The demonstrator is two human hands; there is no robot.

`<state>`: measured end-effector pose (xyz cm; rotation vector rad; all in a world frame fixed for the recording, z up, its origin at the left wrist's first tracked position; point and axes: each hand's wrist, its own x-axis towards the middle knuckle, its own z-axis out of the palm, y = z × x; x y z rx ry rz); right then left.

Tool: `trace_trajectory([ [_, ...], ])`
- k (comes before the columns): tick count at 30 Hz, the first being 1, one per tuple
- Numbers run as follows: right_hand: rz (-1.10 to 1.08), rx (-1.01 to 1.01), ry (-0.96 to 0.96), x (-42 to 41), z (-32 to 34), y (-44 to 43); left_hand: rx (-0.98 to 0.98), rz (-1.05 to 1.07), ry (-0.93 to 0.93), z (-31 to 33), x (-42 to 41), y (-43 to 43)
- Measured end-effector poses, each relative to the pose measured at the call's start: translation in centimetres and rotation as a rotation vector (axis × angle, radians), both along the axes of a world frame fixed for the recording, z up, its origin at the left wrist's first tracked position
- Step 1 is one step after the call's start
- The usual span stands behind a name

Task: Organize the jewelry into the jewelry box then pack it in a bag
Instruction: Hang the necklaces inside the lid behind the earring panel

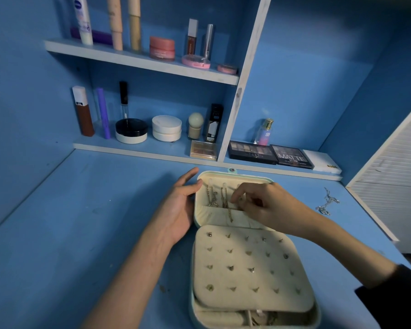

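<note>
The jewelry box (233,176) lies open on the blue table (81,210), with its lid folded flat away from me. I think it is laid this way so that both halves can be reached at the same time. My left hand (180,205) is wide, its fingers straight, and the fingertips (198,184) touch the left edge of the lid. I judge it is there only to keep the box from sliding. My right hand (268,205) is narrow, the fingers curled together inside the lid, and it seems to pinch a thin chain (240,206) near the third hook, though the fingers hide most of it. Two gold necklaces (224,198) already hang beside it, their ends going down toward the lid pocket, probably so they do not tangle.

In the near half a cream panel (247,302) covers the box and carries rows of small earrings (230,267). One silver necklace (326,203) lies on the table, well apart to the right, so the sorting is not finished. I see no bag.

The walls are blue too. White shelves (140,61) hold bottles, tubes and jars, and dark makeup palettes (252,153) lie on the low ledge next to a small perfume bottle (263,131). At the right edge stands a white slatted panel (389,174).
</note>
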<state>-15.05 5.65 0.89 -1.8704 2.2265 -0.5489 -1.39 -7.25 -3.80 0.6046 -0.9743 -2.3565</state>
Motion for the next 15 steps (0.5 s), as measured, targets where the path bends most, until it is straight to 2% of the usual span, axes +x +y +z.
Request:
trace_trajectory([
  [3,0.058,0.024,0.074,0.4,0.3,0.2,0.004,-0.002,0.0,0.0,0.0,0.0],
  [8,0.064,0.081,0.343,1.2,0.4,-0.1,0.0,-0.007,-0.013,0.0,0.0,0.0],
  [15,0.008,-0.044,0.241,1.1,0.1,-0.3,0.003,0.002,0.0,-0.1,0.0,-0.1],
])
